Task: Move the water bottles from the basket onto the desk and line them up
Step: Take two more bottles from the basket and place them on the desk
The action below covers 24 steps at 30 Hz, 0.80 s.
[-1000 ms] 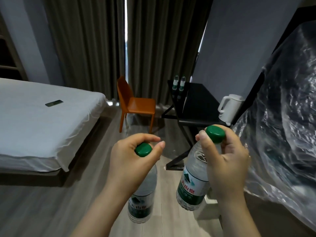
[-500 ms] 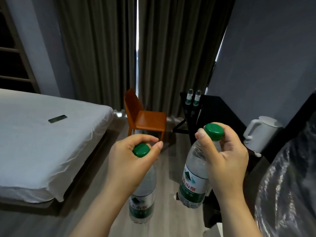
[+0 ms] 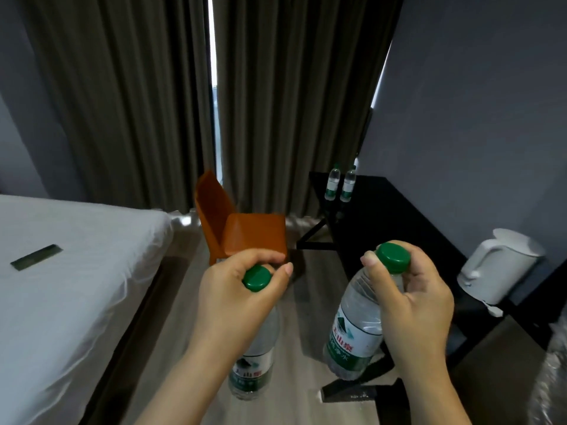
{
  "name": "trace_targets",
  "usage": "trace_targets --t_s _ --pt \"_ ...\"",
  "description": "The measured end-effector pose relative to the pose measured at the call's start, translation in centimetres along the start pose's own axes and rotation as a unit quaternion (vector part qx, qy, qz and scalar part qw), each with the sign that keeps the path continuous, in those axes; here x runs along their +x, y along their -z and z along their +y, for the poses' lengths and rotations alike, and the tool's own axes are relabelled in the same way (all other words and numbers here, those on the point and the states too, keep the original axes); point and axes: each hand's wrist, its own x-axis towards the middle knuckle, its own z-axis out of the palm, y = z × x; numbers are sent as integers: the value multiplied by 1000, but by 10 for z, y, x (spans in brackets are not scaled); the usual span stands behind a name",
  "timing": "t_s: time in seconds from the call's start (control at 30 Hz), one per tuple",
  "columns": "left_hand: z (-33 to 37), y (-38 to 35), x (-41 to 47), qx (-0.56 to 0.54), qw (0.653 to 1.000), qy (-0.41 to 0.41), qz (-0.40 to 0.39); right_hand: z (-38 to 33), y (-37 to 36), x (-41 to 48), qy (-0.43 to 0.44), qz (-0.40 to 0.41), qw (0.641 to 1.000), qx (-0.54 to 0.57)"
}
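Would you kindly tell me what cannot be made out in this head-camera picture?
1. Basket: nowhere in the head view, so how many bottles remain in it is unknown.
2. Far bottles on the desk: too small to read their labels.
3. Necks of the left bottle and right bottle: covered by the left hand and right hand.
4. Dark flat item on the bed: too small to identify.

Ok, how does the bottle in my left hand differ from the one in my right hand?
The left-hand bottle hangs nearly upright, while the right-hand bottle tilts, its base swung toward the left. The left hand hides the left-hand bottle's upper body; the right-hand bottle shows its shoulder and label beside the right hand. Both are clear, green-capped, and gripped at the neck.
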Motion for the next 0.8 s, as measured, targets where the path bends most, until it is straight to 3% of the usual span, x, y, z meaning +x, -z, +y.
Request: trace_targets --t_s 0.33,0.8 --pt "-70 -20 138 -36 999 2 -10 70 -85 78 -15 13 999 -34" --pt "-139 -114 336 -39 997 -38 -55 198 -167 254 -13 46 999 -10"
